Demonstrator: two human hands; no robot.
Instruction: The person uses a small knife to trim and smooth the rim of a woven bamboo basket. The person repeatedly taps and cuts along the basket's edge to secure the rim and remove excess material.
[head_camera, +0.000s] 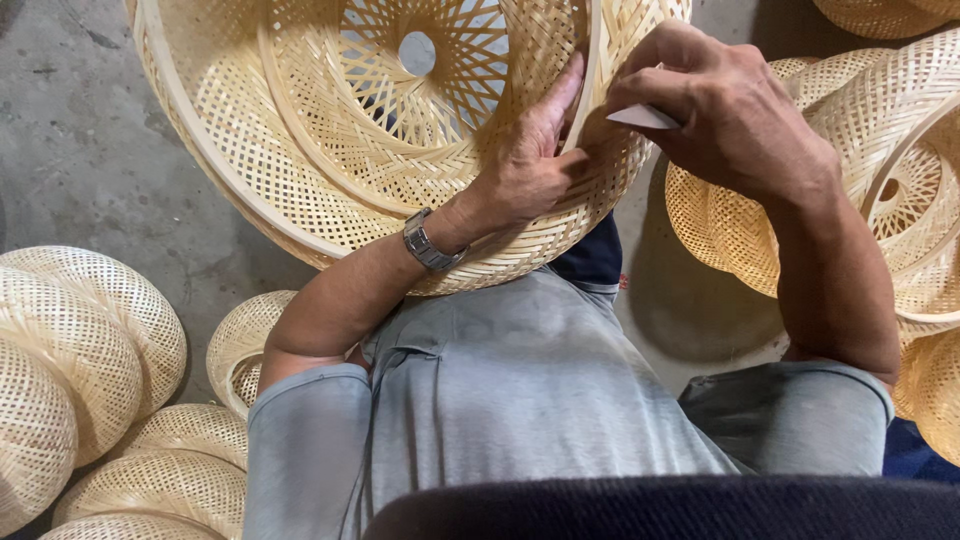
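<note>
A large woven bamboo basket (330, 150) rests against the person's lap, its open mouth turned toward the camera, so the lattice inside and the round hole (417, 52) at its centre show. It fills the top middle of the view, above the grey shirt (520, 400).

The left hand (525, 165) lies inside the basket near its right rim, palm against the weave, fingers stretched up along the pale rim strip (588, 80) and thumb hooked over the edge; it presses the basket wall rather than closing round it. A metal watch (430, 243) sits on that wrist.

The right hand (725, 115) is on the outside of the same rim, curled nearly shut, pinching a small flat pale blade or sliver (645, 117) between thumb and forefinger. Its tip touches the rim strip just beside the left fingertips. Whether it is metal or bamboo, I cannot tell.

On the concrete floor (90, 150), more woven baskets are stacked at the left edge (80, 340) and bottom left corner (160, 480), and another pile (880, 150) lies along the right edge, just beside the right forearm.
</note>
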